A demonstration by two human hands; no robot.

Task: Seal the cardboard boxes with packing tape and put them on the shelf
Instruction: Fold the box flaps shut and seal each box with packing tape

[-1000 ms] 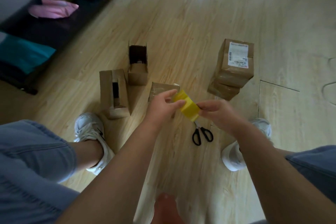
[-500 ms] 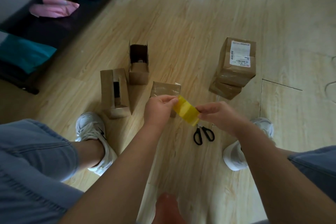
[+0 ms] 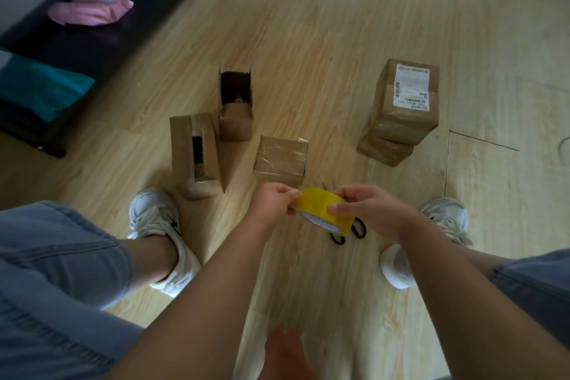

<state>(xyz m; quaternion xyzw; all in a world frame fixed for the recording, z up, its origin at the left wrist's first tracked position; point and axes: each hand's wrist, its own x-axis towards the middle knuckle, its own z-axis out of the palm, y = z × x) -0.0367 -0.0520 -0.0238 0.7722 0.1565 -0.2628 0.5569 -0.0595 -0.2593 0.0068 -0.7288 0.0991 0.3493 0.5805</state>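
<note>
Two hands are being closed on the tape [image 3: 324, 210] above the floor [image 3: 308, 40]: its edge is being pinched by the left hand [image 3: 274, 202], its body gripped by the right hand [image 3: 370, 210]. Since a second ago it is being lowered and turned, so a strip is probably being started. Two boxes [image 3: 194, 154] are being left open near the shelf [image 3: 92, 43].
</note>
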